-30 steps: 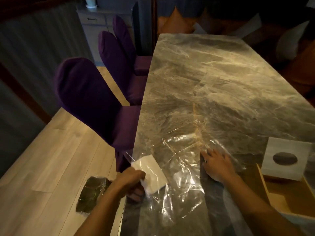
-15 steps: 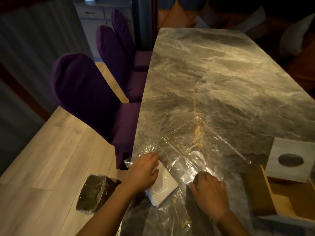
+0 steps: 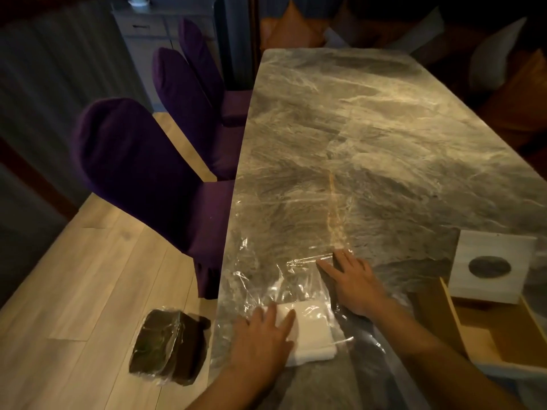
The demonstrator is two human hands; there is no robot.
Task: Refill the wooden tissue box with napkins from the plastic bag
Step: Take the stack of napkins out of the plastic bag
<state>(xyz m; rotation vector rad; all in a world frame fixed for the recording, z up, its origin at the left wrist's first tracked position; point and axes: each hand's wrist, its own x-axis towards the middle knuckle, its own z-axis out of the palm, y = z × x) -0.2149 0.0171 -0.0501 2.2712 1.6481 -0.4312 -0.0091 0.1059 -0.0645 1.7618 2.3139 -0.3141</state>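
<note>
A clear plastic bag (image 3: 275, 255) lies crumpled and flat on the near left part of the marble table (image 3: 370, 137). A white stack of napkins (image 3: 310, 332) rests on the table at the bag's near end, partly under the plastic. My left hand (image 3: 263, 341) lies flat on the stack's left side, fingers spread. My right hand (image 3: 355, 282) presses flat on the bag, just beyond and right of the stack. The wooden tissue box (image 3: 485, 335) stands open at the near right, and its white lid (image 3: 491, 270) with an oval hole leans at its far side.
Three purple chairs (image 3: 139, 173) line the table's left side. A dark packet wrapped in plastic (image 3: 165, 347) lies on the wooden floor near the table's corner. Orange and white cushions (image 3: 500, 81) sit beyond the table's right edge.
My left hand brought the napkin stack from the table's edge onto the table and now lies flat on it. My right hand shifted on the bag and ended flat beyond the stack.
</note>
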